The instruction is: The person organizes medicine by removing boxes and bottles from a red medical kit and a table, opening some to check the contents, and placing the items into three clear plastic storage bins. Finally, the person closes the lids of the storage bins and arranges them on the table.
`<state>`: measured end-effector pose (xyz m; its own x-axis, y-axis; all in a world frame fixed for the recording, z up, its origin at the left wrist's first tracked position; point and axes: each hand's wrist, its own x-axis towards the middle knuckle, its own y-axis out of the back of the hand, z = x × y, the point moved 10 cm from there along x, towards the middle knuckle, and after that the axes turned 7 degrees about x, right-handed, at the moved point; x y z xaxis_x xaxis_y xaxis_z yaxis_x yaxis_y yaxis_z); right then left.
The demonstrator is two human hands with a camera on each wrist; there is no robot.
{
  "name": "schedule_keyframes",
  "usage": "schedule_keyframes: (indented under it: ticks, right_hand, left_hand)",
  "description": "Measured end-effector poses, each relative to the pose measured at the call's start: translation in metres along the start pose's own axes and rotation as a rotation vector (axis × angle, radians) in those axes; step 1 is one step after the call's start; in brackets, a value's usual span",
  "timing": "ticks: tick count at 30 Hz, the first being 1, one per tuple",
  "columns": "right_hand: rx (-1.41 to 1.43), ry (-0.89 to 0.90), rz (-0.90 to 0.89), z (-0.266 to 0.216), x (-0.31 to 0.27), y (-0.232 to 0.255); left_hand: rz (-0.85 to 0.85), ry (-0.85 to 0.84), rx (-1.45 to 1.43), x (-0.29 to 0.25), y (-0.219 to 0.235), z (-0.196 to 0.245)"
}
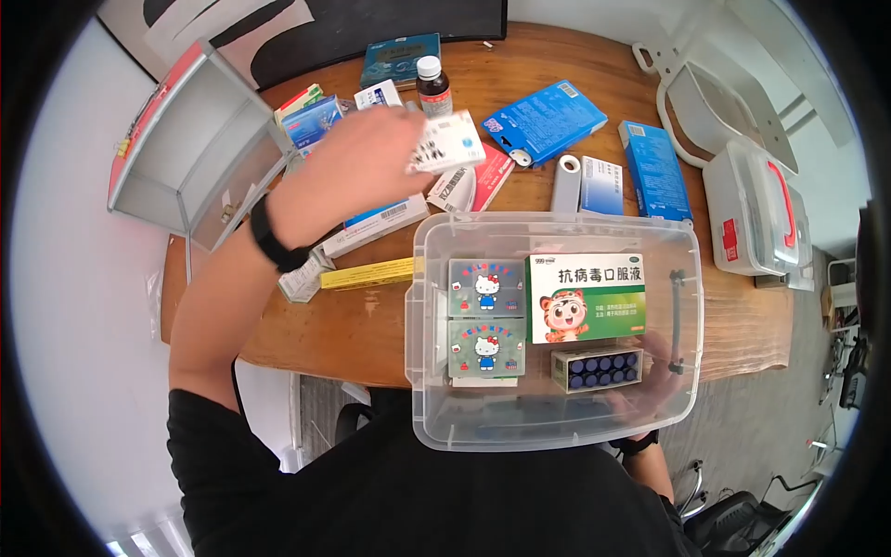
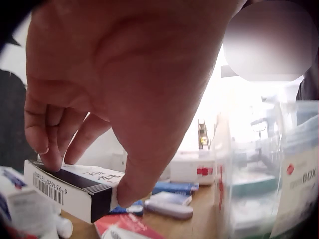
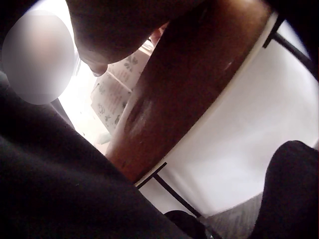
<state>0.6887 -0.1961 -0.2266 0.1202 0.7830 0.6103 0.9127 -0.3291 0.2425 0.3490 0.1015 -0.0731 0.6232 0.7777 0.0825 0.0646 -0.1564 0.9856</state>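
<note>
My left hand [image 1: 371,153], wearing a black wristband, pinches a white medicine box [image 1: 452,141] between thumb and fingers, over the cluttered table. In the left wrist view this box [image 2: 65,186] shows a barcode side and a dark panel. A clear plastic bin [image 1: 548,422] overlaps the table's front edge. Inside it are two Hello Kitty cases [image 1: 486,348], a green-and-white medicine box [image 1: 587,299] and a pack of dark-capped vials [image 1: 597,369]. My right hand [image 1: 647,379] shows blurred through the bin's right side, under it; its finger pose is hard to make out. In the right wrist view that hand [image 3: 117,30] is dark.
Several medicine boxes, among them a yellow box [image 1: 368,274] and a blue box [image 1: 548,121], lie around a brown bottle [image 1: 433,85]. At the left an open-fronted case [image 1: 200,139] leans on the table. A lidded clear box [image 1: 756,209] with a red handle stands right.
</note>
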Motion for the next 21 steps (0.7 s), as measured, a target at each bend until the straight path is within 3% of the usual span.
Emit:
schedule_keyframes:
  ticks: [3, 5, 7, 8, 10, 12, 13, 15, 19, 21]
  right_hand:
    - [-0.027, -0.125, -0.128, 0.008, -0.002, -0.002]
    - [0.010, -0.189, -0.149, 0.009, 0.004, -0.006]
    - [0.049, -0.248, -0.176, 0.005, 0.012, -0.014]
    - [0.112, -0.332, -0.174, 0.006, 0.015, -0.019]
    - [0.177, -0.413, -0.171, 0.014, 0.011, -0.020]
    - [0.023, -0.097, -0.114, 0.002, 0.010, -0.007]
    - [0.020, -0.095, -0.112, 0.001, 0.008, -0.007]
    - [0.042, -0.173, -0.121, 0.007, 0.003, -0.007]
    - [-0.018, -0.137, -0.150, 0.008, 0.002, -0.007]
    - [-0.063, -0.079, -0.154, 0.003, 0.002, -0.007]
  left_hand:
    - [0.329, 0.035, -0.033, -0.034, 0.079, 0.002]
    - [0.302, -0.051, -0.089, -0.052, 0.124, 0.033]
    - [0.315, -0.325, -0.154, -0.065, 0.142, 0.084]
    - [0.315, -0.325, -0.157, -0.067, 0.141, 0.095]
    - [0.151, -0.650, -0.073, -0.077, 0.119, 0.144]
    - [0.057, -0.749, 0.012, -0.072, 0.098, 0.167]
    - [-0.038, -0.846, 0.096, -0.074, 0.082, 0.180]
    - [-0.077, -0.901, 0.157, -0.074, 0.067, 0.193]
    - [-0.171, -0.943, 0.282, -0.079, 0.047, 0.200]
    - [-0.187, -0.904, 0.144, -0.080, 0.055, 0.204]
